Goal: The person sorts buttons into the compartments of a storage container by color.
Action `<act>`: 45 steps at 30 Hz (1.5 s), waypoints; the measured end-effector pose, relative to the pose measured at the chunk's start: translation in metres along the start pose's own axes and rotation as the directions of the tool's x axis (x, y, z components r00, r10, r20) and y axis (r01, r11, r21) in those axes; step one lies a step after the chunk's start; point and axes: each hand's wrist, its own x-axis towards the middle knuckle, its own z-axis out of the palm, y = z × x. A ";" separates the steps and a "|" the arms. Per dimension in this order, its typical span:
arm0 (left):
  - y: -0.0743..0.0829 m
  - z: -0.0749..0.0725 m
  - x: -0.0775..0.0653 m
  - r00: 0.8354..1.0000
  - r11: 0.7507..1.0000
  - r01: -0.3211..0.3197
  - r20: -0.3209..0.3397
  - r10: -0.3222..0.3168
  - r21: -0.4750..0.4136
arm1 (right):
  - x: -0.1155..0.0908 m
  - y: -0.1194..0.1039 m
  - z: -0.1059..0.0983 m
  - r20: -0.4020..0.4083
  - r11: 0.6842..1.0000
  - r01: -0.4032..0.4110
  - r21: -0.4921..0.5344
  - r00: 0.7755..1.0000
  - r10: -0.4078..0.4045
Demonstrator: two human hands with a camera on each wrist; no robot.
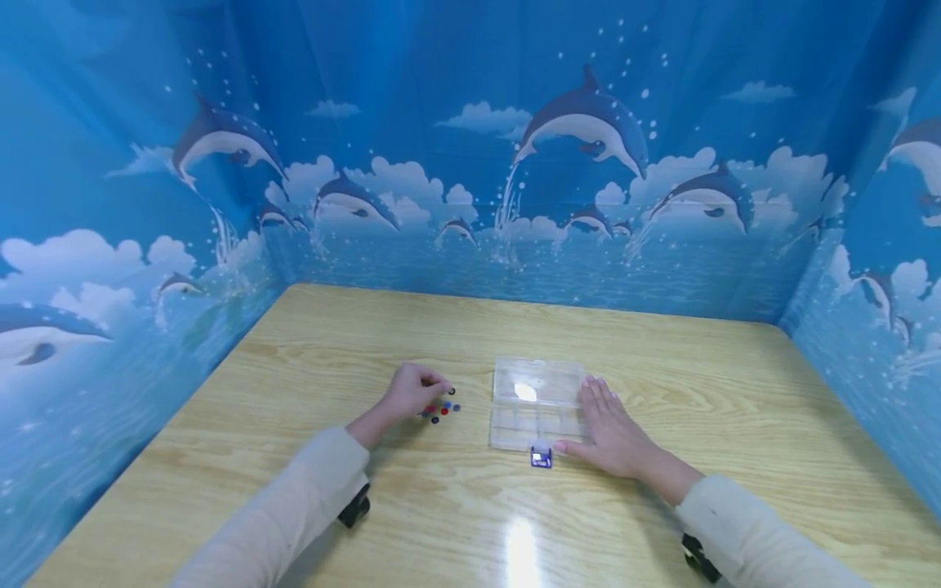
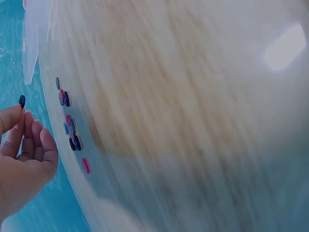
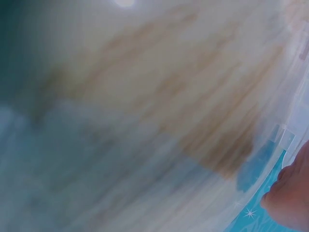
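Observation:
Between thumb and index finger, my left hand [image 1: 413, 392] pinches a small black button [image 2: 21, 101], held above the table. Several loose buttons [image 1: 444, 412] in red, blue and dark colours lie close under that hand; the left wrist view shows them edge-on, with a pink button [image 2: 86, 166] a little apart. A clear plastic case [image 1: 502, 426] lies with its lid [image 1: 544, 371] folded back, its base split by low dividers. My right hand [image 1: 613, 433] rests at the case's right side, fingers straight and thumb near the front edge. The right wrist view shows only part of that hand.
A small blue-edged square [image 1: 541, 457] is at the case's front edge; what it is, I cannot tell. The wooden table [image 1: 412, 523] meets blue dolphin-print curtains [image 1: 441, 163] at the back and sides. Dark wrist cameras [image 1: 356, 506] sit under both sleeves.

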 end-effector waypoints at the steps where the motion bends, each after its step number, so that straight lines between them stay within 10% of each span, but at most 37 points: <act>1: 0.001 0.001 -0.001 1.000 1.000 -0.001 -0.002 0.001 -0.002 | 0.000 0.000 0.000 -0.001 1.000 0.000 0.001 1.000 0.000; 45: 0.031 0.040 0.000 0.997 0.995 -0.045 0.063 0.051 -0.085 | 0.000 0.002 0.002 -0.016 1.000 0.004 -0.004 1.000 -0.004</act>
